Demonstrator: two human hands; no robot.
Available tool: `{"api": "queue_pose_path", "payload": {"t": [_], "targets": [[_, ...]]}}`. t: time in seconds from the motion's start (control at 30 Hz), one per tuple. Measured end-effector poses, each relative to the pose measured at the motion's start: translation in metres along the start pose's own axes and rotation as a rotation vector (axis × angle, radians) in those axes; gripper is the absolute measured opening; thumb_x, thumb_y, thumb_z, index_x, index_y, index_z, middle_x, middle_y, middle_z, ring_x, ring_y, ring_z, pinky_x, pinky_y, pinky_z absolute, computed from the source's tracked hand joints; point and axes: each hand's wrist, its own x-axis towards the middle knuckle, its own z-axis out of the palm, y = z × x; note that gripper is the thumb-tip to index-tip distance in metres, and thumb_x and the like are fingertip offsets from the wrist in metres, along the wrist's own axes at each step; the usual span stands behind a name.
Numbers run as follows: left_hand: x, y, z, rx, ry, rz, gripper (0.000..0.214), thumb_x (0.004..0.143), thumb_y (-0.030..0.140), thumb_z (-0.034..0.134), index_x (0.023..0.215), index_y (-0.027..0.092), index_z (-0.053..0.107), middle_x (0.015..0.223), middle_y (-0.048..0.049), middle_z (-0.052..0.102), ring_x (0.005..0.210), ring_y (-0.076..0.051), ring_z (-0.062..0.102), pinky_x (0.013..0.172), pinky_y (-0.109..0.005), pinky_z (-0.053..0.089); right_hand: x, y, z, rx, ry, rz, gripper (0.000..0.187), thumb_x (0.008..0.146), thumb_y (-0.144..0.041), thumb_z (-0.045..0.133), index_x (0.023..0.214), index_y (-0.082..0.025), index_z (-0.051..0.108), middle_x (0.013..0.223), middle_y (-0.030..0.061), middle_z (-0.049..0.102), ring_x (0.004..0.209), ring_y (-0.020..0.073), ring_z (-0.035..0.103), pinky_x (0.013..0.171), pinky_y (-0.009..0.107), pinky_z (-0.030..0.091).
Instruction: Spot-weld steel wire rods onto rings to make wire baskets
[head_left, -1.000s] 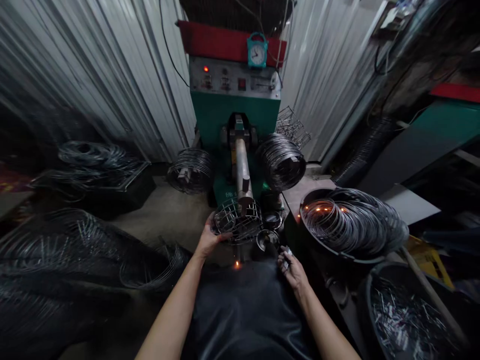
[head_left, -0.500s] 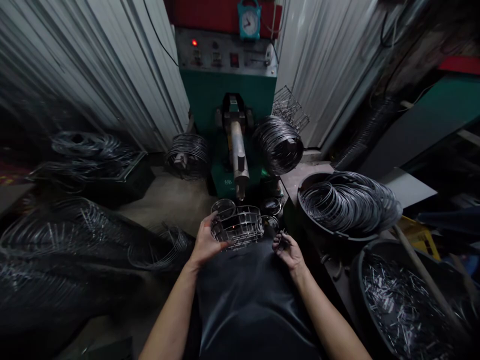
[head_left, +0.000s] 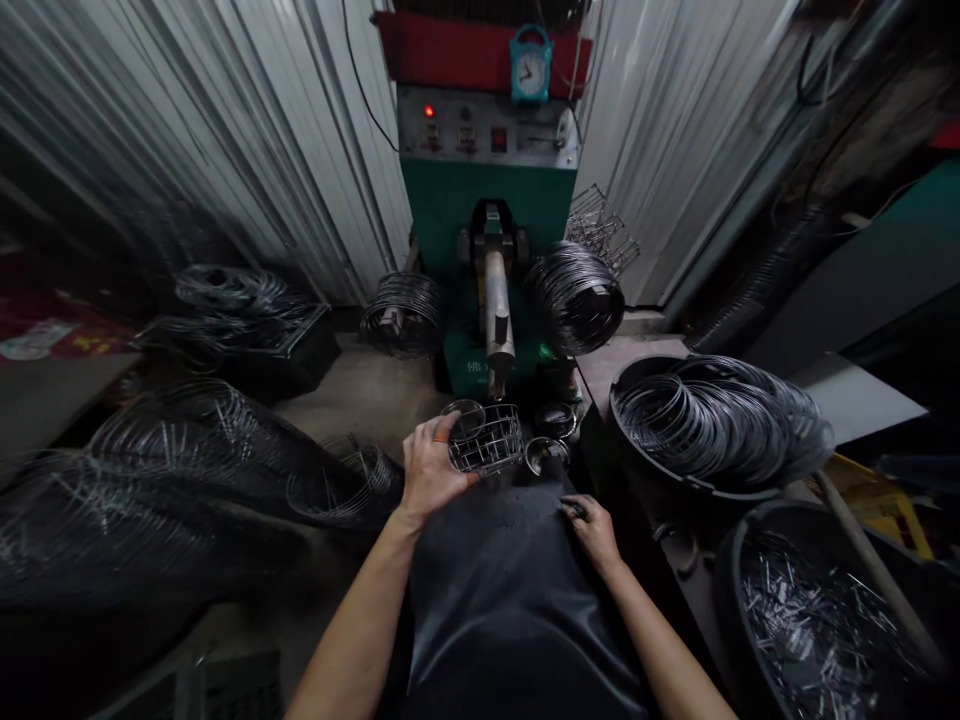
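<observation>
My left hand (head_left: pixel 433 468) is closed on the left side of a round wire basket (head_left: pixel 491 440), thumb below and fingers near the top. The basket sits tilted just under the tip of the machine's metal arm (head_left: pixel 497 325). My right hand (head_left: pixel 592 527) is beside the dark apron (head_left: pixel 510 570), its fingers curled and blackened. Whatever those fingers hold is hidden. Close to the basket on its right is a small round metal cup (head_left: pixel 546 456), with another dark round dish (head_left: pixel 555 418) behind it.
Wire coils (head_left: pixel 577 297) flank the green machine (head_left: pixel 491 180). On the right stand a tub of wire rings (head_left: pixel 720 420) and a tub of short wire pieces (head_left: pixel 817 625) with a stick across it. Bundled wire rings (head_left: pixel 187 450) lie at left.
The view has shifted, so the surroundings sit farther right. My right hand has dropped toward the apron and turned over; the short wire pieces seen in its fingers no longer show. My left hand keeps the basket.
</observation>
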Motion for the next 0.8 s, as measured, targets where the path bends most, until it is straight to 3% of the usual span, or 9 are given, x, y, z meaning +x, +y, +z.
{"api": "queue_pose_path", "payload": {"t": [0.1, 0.2, 0.3, 0.37, 0.47, 0.63, 0.7, 0.8], "targets": [[0.0, 0.003, 0.002, 0.021, -0.046, 0.019, 0.085, 0.052, 0.039, 0.076, 0.126, 0.018, 0.041, 0.119, -0.0119, 0.052, 0.11, -0.03, 0.045, 0.094, -0.043, 0.036, 0.013, -0.038, -0.01, -0.148, -0.073, -0.174, 0.023, 0.082, -0.023, 0.049, 0.094, -0.021, 0.069, 0.091, 0.0067, 0.068, 0.084, 0.0187, 0.064, 0.074, 0.028, 0.049], [-0.003, 0.01, 0.005, 0.043, -0.091, 0.069, 0.084, 0.053, 0.037, 0.075, 0.127, 0.019, 0.04, 0.121, -0.0123, 0.05, 0.112, -0.03, 0.044, 0.094, -0.043, 0.034, 0.033, -0.093, -0.016, -0.448, -0.212, -0.344, 0.03, 0.081, -0.014, 0.05, 0.104, -0.024, 0.065, 0.101, 0.0054, 0.067, 0.087, 0.0172, 0.064, 0.073, 0.024, 0.047], [-0.006, 0.019, 0.008, 0.08, -0.123, 0.095, 0.081, 0.054, 0.034, 0.073, 0.127, 0.018, 0.04, 0.122, -0.0135, 0.05, 0.112, -0.03, 0.044, 0.095, -0.044, 0.033, 0.051, -0.137, -0.009, -0.763, -0.399, -0.399, 0.027, 0.082, -0.011, 0.048, 0.098, -0.022, 0.065, 0.093, 0.0069, 0.068, 0.079, 0.0174, 0.065, 0.065, 0.023, 0.045], [-0.007, 0.024, 0.009, 0.095, -0.139, 0.111, 0.081, 0.055, 0.032, 0.072, 0.127, 0.016, 0.04, 0.121, -0.0144, 0.05, 0.111, -0.03, 0.045, 0.094, -0.044, 0.033, 0.058, -0.153, 0.001, -0.849, -0.462, -0.402, 0.024, 0.081, -0.01, 0.047, 0.096, -0.02, 0.063, 0.087, 0.0075, 0.068, 0.075, 0.0178, 0.065, 0.062, 0.023, 0.043], [-0.008, 0.026, 0.008, 0.08, -0.149, 0.128, 0.079, 0.056, 0.031, 0.07, 0.128, 0.016, 0.04, 0.12, -0.0147, 0.051, 0.111, -0.03, 0.045, 0.094, -0.045, 0.032, 0.058, -0.154, 0.018, -0.735, -0.387, -0.386, 0.023, 0.077, -0.01, 0.051, 0.096, -0.02, 0.06, 0.085, 0.0052, 0.069, 0.075, 0.0176, 0.064, 0.061, 0.022, 0.041], [-0.01, 0.023, 0.008, -0.008, -0.173, 0.077, 0.083, 0.052, 0.032, 0.072, 0.127, 0.018, 0.04, 0.122, -0.0136, 0.05, 0.112, -0.032, 0.044, 0.093, -0.046, 0.034, 0.046, -0.133, 0.037, -0.255, -0.131, -0.233, 0.005, 0.074, -0.019, 0.057, 0.079, -0.022, 0.057, 0.071, -0.0004, 0.065, 0.064, 0.0144, 0.06, 0.058, 0.021, 0.041], [-0.011, 0.021, 0.008, -0.059, -0.193, 0.066, 0.085, 0.05, 0.031, 0.073, 0.128, 0.02, 0.039, 0.123, -0.0126, 0.049, 0.113, -0.031, 0.044, 0.093, -0.046, 0.035, 0.044, -0.128, 0.036, -0.103, -0.146, -0.219, 0.003, 0.075, -0.02, 0.055, 0.077, -0.021, 0.058, 0.069, -0.0008, 0.064, 0.064, 0.014, 0.06, 0.06, 0.022, 0.043], [-0.012, 0.018, 0.008, -0.136, -0.193, 0.052, 0.086, 0.051, 0.028, 0.073, 0.129, 0.021, 0.037, 0.123, -0.0116, 0.05, 0.114, -0.03, 0.044, 0.094, -0.046, 0.036, 0.048, -0.13, 0.028, -0.016, -0.294, -0.283, 0.012, 0.077, -0.017, 0.051, 0.084, -0.02, 0.061, 0.079, 0.0011, 0.066, 0.075, 0.0151, 0.062, 0.069, 0.024, 0.047]]}}
